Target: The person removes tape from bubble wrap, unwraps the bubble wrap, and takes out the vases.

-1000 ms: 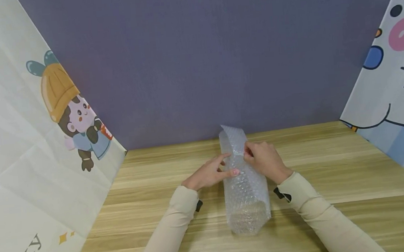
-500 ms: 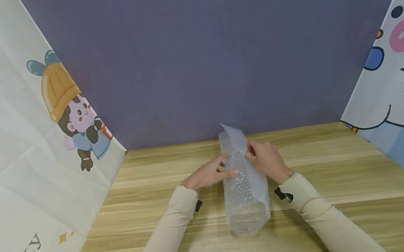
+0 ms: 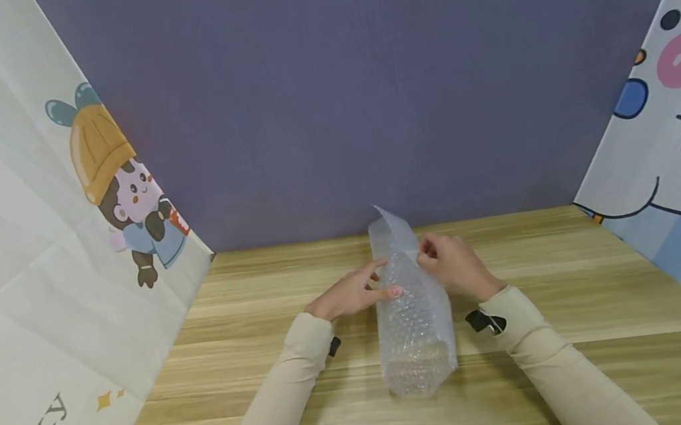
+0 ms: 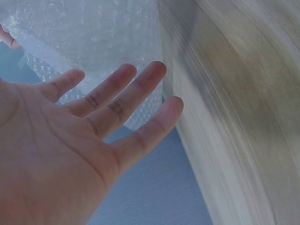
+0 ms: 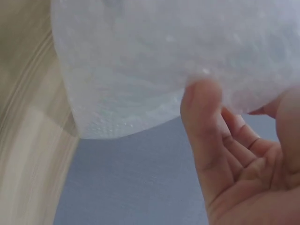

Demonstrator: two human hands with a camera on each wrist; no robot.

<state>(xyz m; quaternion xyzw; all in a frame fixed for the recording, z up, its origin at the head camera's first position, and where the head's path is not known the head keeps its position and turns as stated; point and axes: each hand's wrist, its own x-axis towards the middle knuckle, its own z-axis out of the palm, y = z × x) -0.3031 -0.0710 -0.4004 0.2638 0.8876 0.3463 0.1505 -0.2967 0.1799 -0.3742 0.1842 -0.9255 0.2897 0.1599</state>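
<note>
A roll of clear bubble wrap (image 3: 413, 340) lies lengthwise on the wooden table, pointing away from me, its near end round and its far corner sticking up. What it may enclose is hidden. My left hand (image 3: 355, 293) rests against the roll's left side, thumb on top; in the left wrist view its fingers (image 4: 140, 89) are spread and fairly straight beside the plastic. On the opposite side my right hand (image 3: 452, 264), fingers curled, pinches the loose edge of the bubble wrap (image 5: 140, 70). A small shiny patch shows beside those fingertips; whether it is tape I cannot tell.
The wooden table (image 3: 250, 286) meets an upright dark grey-purple panel (image 3: 332, 106) just behind the roll. White printed sheets flank it, one with a cartoon child (image 3: 129, 202) on the left, another with a pig snout (image 3: 679, 59) on the right.
My right hand has shifted slightly right, drawing the loose edge of the bubble wrap with it. The far corner stands a bit higher and narrower. My left hand stays in place.
</note>
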